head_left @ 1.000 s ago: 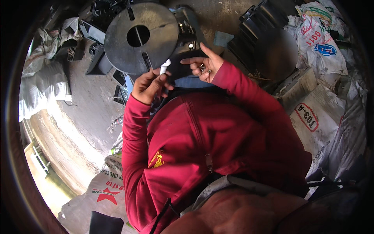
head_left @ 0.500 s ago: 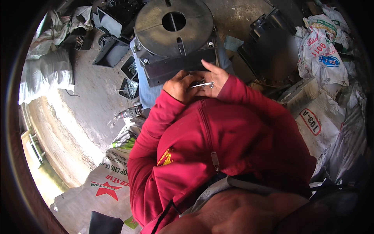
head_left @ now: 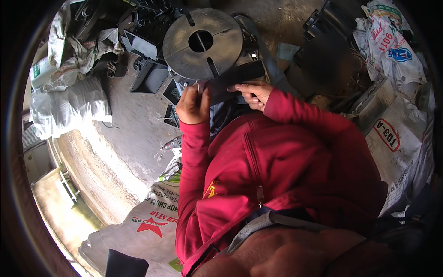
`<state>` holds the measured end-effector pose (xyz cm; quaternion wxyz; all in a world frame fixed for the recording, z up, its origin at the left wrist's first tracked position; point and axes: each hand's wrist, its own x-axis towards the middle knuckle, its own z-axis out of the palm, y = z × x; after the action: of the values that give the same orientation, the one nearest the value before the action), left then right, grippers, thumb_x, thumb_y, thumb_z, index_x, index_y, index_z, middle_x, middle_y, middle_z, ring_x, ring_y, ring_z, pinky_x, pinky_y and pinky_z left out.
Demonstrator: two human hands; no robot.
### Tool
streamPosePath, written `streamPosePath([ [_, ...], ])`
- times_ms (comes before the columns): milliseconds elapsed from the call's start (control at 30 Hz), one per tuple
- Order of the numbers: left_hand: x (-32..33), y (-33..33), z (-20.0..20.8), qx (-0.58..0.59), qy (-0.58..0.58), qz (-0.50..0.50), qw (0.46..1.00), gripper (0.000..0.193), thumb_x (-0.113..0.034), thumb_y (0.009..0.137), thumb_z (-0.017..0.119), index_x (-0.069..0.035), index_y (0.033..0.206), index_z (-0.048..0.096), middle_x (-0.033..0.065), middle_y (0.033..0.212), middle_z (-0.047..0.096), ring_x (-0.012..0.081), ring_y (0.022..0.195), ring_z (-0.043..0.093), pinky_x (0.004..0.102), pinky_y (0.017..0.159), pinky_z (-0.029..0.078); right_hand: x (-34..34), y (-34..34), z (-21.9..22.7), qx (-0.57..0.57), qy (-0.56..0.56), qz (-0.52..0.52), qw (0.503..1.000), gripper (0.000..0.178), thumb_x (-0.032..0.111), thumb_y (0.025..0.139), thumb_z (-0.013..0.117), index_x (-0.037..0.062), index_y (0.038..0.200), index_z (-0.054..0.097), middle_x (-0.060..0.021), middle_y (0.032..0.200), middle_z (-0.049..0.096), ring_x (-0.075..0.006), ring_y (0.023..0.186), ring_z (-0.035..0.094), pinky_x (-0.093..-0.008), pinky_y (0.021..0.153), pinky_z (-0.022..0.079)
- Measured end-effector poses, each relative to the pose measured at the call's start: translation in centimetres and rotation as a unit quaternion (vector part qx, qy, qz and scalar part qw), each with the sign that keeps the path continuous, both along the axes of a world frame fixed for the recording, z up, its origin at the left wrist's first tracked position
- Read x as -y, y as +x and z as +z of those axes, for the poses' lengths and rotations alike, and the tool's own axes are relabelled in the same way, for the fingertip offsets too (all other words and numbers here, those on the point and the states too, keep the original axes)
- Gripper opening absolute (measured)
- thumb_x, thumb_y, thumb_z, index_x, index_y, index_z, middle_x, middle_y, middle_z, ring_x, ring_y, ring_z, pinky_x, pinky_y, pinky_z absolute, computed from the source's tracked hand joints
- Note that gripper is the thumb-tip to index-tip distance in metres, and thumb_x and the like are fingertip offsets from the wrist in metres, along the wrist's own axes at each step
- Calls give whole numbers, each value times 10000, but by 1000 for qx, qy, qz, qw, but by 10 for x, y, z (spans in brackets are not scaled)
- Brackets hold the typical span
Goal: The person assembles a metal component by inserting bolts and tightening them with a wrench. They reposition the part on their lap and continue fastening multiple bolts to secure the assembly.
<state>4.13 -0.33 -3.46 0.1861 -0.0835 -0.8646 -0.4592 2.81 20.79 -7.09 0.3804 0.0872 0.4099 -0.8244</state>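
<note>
A round grey metal disc [head_left: 175, 48] with a centre hole and slots tops a dark metal assembly in front of me. My left hand [head_left: 193, 105] is closed in a pinch at the assembly's near left corner, under the disc's rim. A small pale bit shows at its fingertips, too small to make out. My right hand [head_left: 256, 94] has its index finger at the lower edge of the dark metal plate [head_left: 237, 76] on the assembly's front. Its other fingers are curled, and whatever they hold is hidden. A bolt head [head_left: 254, 55] shows at the assembly's right.
Dark bins [head_left: 151, 75] stand left of the assembly, and a small open bin [head_left: 170, 92] is nearer. A power tool [head_left: 172, 143] lies on the floor at left. White sacks [head_left: 392, 143] line the right side; another sack [head_left: 134, 231] lies at lower left. A rag [head_left: 287, 51] lies beyond.
My hands have parted. The left moved to the assembly's near left corner; the right, earlier open with small bolts in its palm, has curled and rests at the plate's edge. The view has shifted.
</note>
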Motion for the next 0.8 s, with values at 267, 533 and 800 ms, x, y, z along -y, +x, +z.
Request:
streamPosePath([
  [267,-11,-24,-7,-120,-177,30,977,243,-84,754,715,-67,989,654,118,806,657,289,655,634,347,570,485,-5,-32,34,-441,400,-82,799,223,278,803,709,118,959,702,-16,535,554,-89,471,484,-276,463,389],
  [533,-12,-32,-19,-131,-256,30,957,265,-112,723,726,-131,985,689,78,818,675,273,651,637,357,566,497,1,-39,26,-482,363,-92,792,233,277,794,692,125,970,690,-67,766,658,-176,676,633,-287,623,505],
  [800,-17,-29,-9,-103,-273,-18,956,372,-80,692,714,-151,1057,685,83,962,688,271,761,669,337,661,534,20,-43,11,-614,467,-126,624,239,200,731,686,121,949,629,-49,709,598,-241,655,606,-358,557,485],
])
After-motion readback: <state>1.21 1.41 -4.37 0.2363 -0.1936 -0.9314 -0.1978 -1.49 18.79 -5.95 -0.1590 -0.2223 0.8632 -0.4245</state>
